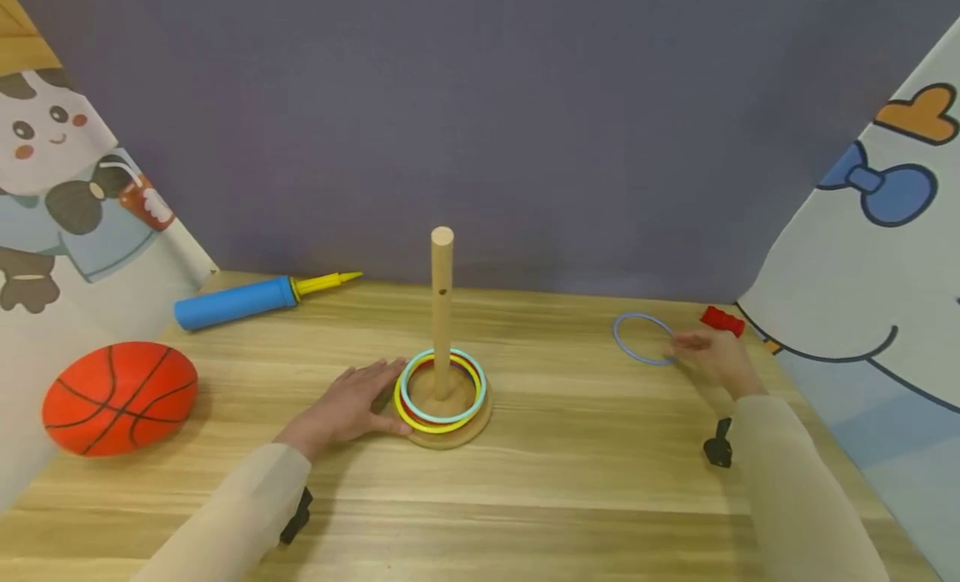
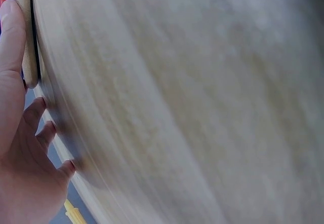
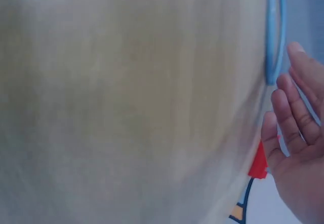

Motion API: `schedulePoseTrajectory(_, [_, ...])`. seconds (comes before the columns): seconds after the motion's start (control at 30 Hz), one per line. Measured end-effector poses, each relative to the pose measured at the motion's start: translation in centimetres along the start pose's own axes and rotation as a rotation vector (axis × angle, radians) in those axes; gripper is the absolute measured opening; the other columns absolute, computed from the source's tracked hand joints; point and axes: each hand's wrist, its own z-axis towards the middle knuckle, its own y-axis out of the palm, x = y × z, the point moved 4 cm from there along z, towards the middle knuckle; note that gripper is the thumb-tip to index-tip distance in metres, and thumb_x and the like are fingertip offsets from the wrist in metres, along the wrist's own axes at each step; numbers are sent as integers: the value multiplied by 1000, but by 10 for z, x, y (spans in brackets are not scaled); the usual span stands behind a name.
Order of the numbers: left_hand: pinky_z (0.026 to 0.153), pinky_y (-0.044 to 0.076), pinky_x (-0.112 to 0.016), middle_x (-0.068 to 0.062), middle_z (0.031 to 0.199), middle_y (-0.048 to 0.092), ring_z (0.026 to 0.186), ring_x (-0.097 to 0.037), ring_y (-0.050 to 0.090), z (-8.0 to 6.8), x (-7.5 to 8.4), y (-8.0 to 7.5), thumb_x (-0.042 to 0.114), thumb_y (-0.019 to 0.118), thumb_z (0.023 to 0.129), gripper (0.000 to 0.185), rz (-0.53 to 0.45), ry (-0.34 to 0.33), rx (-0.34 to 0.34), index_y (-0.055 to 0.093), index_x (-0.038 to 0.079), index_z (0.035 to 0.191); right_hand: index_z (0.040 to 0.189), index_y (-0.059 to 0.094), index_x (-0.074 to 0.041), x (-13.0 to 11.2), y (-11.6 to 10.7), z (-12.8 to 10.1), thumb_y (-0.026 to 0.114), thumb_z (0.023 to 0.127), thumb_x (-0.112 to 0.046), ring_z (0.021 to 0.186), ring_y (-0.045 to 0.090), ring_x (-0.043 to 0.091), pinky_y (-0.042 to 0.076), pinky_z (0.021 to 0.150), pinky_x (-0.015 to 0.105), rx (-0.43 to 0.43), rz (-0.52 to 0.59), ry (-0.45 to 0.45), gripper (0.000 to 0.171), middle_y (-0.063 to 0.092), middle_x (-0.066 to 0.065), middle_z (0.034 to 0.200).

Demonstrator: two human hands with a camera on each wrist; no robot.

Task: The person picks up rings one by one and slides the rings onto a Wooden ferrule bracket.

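A wooden ring-toss stand with an upright peg (image 1: 442, 315) has several rings lying round the peg on its round base (image 1: 457, 440). The light-blue ring (image 1: 482, 398) lies on top, over a yellow ring (image 1: 420, 427), with red and dark blue below. My left hand (image 1: 345, 407) is at the base's left side, its thumb (image 2: 11, 36) along the rim and its fingers stretched beyond. On the right, a blue ring (image 1: 622, 342) lies flat on the table. My right hand (image 1: 712, 357) is at that ring's right edge, with loosely extended fingers (image 3: 288, 112) just beside it in the right wrist view.
An orange basketball (image 1: 120, 398) sits at the left, with a blue hand pump (image 1: 240, 304) behind it. A small red object (image 1: 723, 320) lies behind my right hand. A grey panel (image 1: 510, 132) borders the wooden table (image 1: 570, 482) at the back; printed panels flank it.
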Motion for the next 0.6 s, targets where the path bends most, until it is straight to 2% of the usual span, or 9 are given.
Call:
schedulePoseTrajectory(0.1, [118, 17, -67, -21, 158, 40, 147, -45, 32, 2, 1, 1, 56, 81, 79, 104, 0, -2, -12, 37, 1, 156, 123, 69, 7, 9, 0, -1, 76, 93, -33, 103, 70, 33, 55, 87, 38, 9, -18, 19, 51, 74, 21, 112])
schedulePoseTrajectory(0.2, [119, 16, -67, -20, 159, 39, 147, -44, 31, 3, 1, 1, 57, 80, 80, 105, 2, -10, -20, 36, 2, 157, 121, 70, 6, 13, 0, 0, 79, 91, -32, 91, 69, 16, 52, 76, 22, 26, -22, 29, 49, 74, 19, 109])
schedulePoseTrajectory(0.33, [120, 16, -66, -19, 159, 38, 148, -43, 30, 4, 1, 1, 57, 80, 80, 105, 4, -16, -28, 35, 2, 157, 121, 70, 7, 13, 1, 2, 81, 90, -30, 86, 61, 4, 50, 70, 16, 24, -5, 42, 49, 73, 21, 109])
schedulePoseTrajectory(0.47, [120, 15, -66, -20, 159, 38, 148, -44, 30, 3, 0, 1, 57, 80, 79, 106, 12, -20, -29, 35, 2, 157, 123, 68, 7, 11, 3, 4, 81, 90, -30, 87, 61, 3, 50, 72, 16, -3, 3, 42, 52, 73, 20, 110])
schedulePoseTrajectory(0.6, [119, 16, -66, -21, 159, 39, 147, -44, 30, 2, -1, 2, 56, 81, 79, 106, 16, -24, -28, 35, 1, 157, 124, 67, 9, 9, 3, 4, 79, 91, -28, 93, 69, 27, 51, 79, 29, 22, -20, 19, 51, 74, 21, 105])
